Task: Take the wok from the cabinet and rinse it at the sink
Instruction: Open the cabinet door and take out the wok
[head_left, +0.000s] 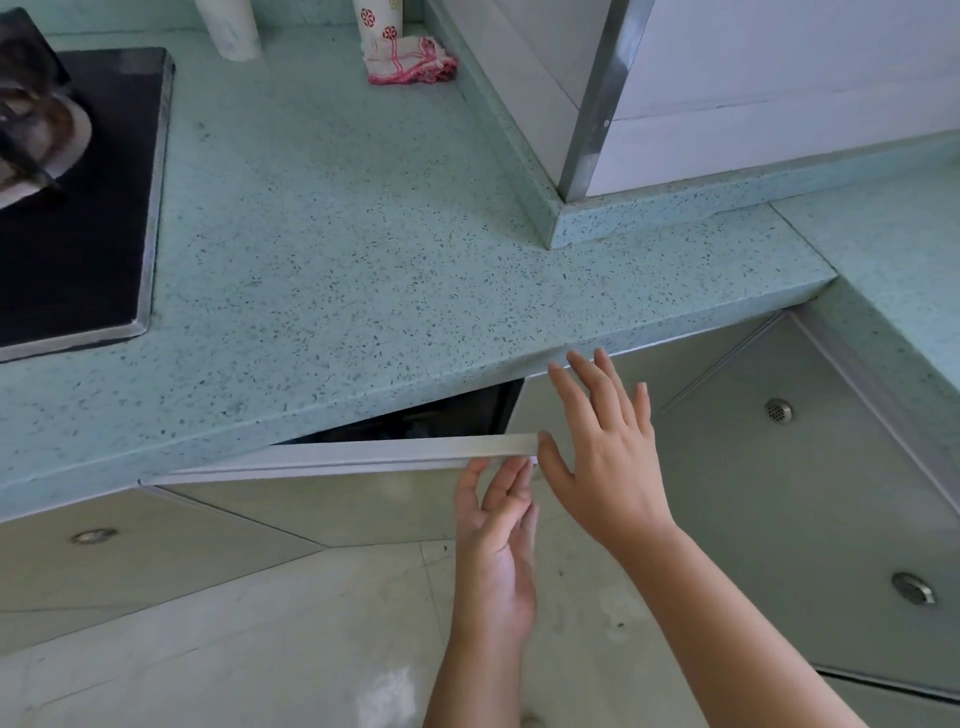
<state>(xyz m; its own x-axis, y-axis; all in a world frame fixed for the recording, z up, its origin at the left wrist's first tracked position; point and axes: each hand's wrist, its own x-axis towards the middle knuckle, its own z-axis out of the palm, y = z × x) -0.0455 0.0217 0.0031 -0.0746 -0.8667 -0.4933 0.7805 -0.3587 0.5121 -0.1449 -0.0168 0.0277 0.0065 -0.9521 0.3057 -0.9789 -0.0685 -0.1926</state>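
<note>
The left hand (496, 551) reaches up from below with its fingers (511, 480) loosely curled at the free corner of the cabinet door (353, 452), their tips touching the underside of the door's top edge; it pinches nothing fully, and how firmly it holds the edge cannot be told. Just to the right and slightly above, the right hand (605, 447) is spread wide with the palm facing down, its thumb resting against the end of that same edge and its fingers stretched toward the underside of the countertop (363, 249); it grasps nothing. The door stands partly swung out, and behind the two hands a dark gap (447, 415) opens into the cabinet; the wok cannot be made out in that darkness. Right of the hands, the neighbouring grey door carries a round vent (778, 410) and a metal knob (911, 588); left of them and lower, another knob (93, 535) sits on a cabinet front. Beyond the hands the speckled green countertop runs away, with a black hob (78, 197) far to the left and, at the back, a pink-trimmed cloth (410, 60) lying against a patterned cup (376, 23), with a white cylinder (228, 26) further left.
</note>
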